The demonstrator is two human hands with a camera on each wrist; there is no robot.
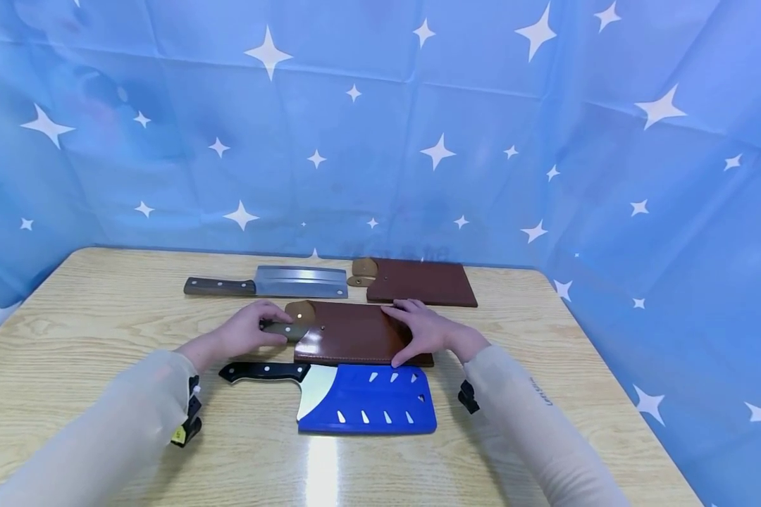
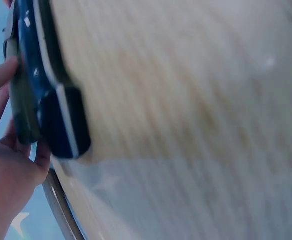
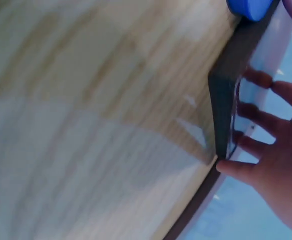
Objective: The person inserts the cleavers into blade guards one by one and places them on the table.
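Observation:
A cleaver with a dark wooden handle lies in a glossy brown leather sheath in the middle of the table; the sheath hides its blade. My left hand holds that handle, thumb on the near side and fingers on the far side. The left wrist view shows the hand around the handle. Across the sheath's right end rests my right hand, its fingers spread. In the right wrist view its fingertips touch the top of the sheath.
Nearer me lies a black-handled cleaver with a blue blade cover. Behind are a bare cleaver with a wooden handle and a second brown sheath. A blue star-patterned cloth hangs behind the wooden table.

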